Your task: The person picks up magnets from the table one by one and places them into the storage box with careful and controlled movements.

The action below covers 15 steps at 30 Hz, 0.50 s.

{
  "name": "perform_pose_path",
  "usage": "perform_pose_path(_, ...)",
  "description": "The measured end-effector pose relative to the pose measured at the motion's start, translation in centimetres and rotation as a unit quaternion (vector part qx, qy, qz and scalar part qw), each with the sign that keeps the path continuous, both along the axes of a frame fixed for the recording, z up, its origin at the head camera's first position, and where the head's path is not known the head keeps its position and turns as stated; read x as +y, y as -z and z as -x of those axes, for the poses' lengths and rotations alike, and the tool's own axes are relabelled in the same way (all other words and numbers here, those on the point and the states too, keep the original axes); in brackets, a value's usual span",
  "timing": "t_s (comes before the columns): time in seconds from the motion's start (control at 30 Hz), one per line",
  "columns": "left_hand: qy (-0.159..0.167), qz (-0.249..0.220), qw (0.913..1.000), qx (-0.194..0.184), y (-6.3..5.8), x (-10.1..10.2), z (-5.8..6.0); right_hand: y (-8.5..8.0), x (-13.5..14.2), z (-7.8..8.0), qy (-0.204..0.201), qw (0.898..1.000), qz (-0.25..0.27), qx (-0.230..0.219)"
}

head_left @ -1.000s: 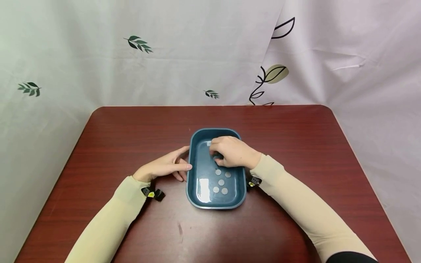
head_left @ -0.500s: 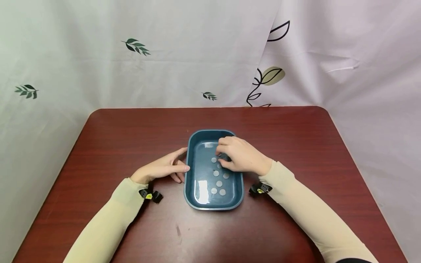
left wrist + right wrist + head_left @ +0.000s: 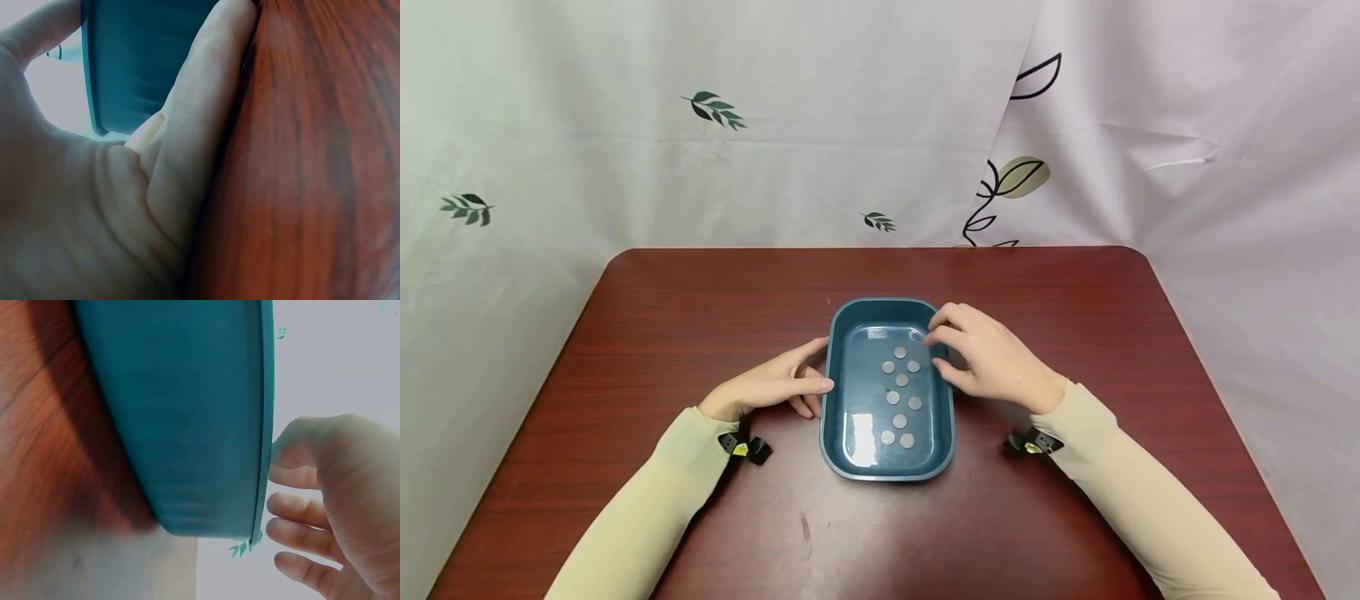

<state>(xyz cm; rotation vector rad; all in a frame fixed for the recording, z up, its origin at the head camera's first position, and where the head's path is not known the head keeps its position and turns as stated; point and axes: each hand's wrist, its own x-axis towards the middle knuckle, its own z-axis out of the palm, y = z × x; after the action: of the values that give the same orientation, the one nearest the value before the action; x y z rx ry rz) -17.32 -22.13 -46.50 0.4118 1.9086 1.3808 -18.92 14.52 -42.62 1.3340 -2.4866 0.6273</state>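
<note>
A blue-green rectangular tray (image 3: pixel 852 350) with rounded corners and raised walls stands on the table. Several small, flat, silvery round discs that look like coins (image 3: pixel 892 397) lie apart from each other on its floor. My left hand (image 3: pixel 767 385) rests at the tray's left side; the thumb touches the rim and the straight fingers lie low beside the outer wall (image 3: pixel 147 62). Over the right rim, my right hand (image 3: pixel 988 354) hovers with loosely bent, spread fingers. Nothing shows between those fingers (image 3: pixel 300 531) in the right wrist view.
The dark red wood-grain table (image 3: pixel 715 292) extends around the tray on all sides. A pale cloth (image 3: pixel 820 150) with leaf prints hangs behind its far edge and along both sides. Each wrist wears a small black camera (image 3: pixel 1033 442) close to the tabletop.
My right hand has moved right, from inside the tray to over its right rim, and its fingers have spread. More discs now show where it was. The left hand stays in place.
</note>
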Motion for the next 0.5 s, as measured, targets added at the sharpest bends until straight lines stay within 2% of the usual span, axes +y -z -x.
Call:
perform_pose_path(0.3, -0.002, -0.003, 0.9998, 0.018, 0.1, 0.0, 0.0, 0.4, 2.6, -0.1, 0.055, 0.998, 0.008, -0.003)
perform_pose_path(0.5, -0.008, 0.016, 0.9977, 0.066, 0.0, -0.2, -0.6, 1.3, 4.2, -0.2, 0.095, 0.995, 0.004, -0.014)
